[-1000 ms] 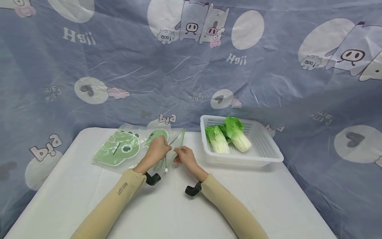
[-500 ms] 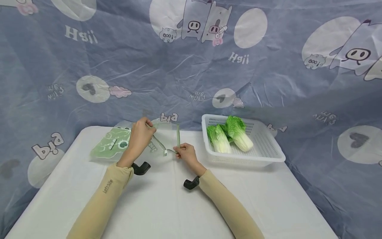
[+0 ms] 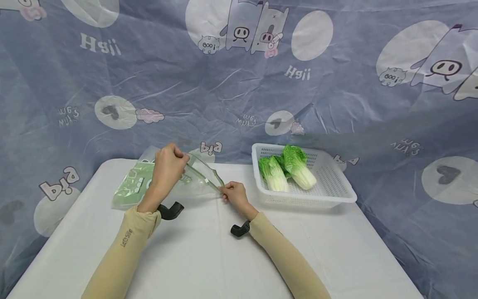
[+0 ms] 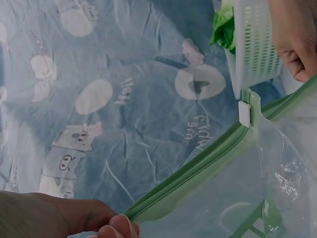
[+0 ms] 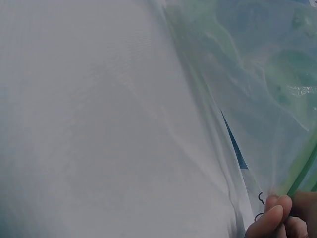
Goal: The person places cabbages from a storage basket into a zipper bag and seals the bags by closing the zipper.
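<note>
A clear plastic slider zip bag with a green cartoon print lies at the back left of the table, its mouth end raised. My left hand pinches the green zip edge at one end; thumb and fingertips meet on it in the left wrist view. Farther right, my right hand pinches the other end of the same edge. Between the hands, the green edge runs in two strips with a gap showing between them. A white slider sits on the zip, nearer the right hand. Part of the print is hidden behind my left hand.
Right of my right hand stands a white perforated plastic basket holding leafy heads of napa cabbage. A white cloth covers the table, and a blue-grey printed curtain hangs behind it.
My left hand has moved left and up along the bag's edge, away from the right hand. The mouth end has lifted and its strips have parted. The right hand has barely moved.
</note>
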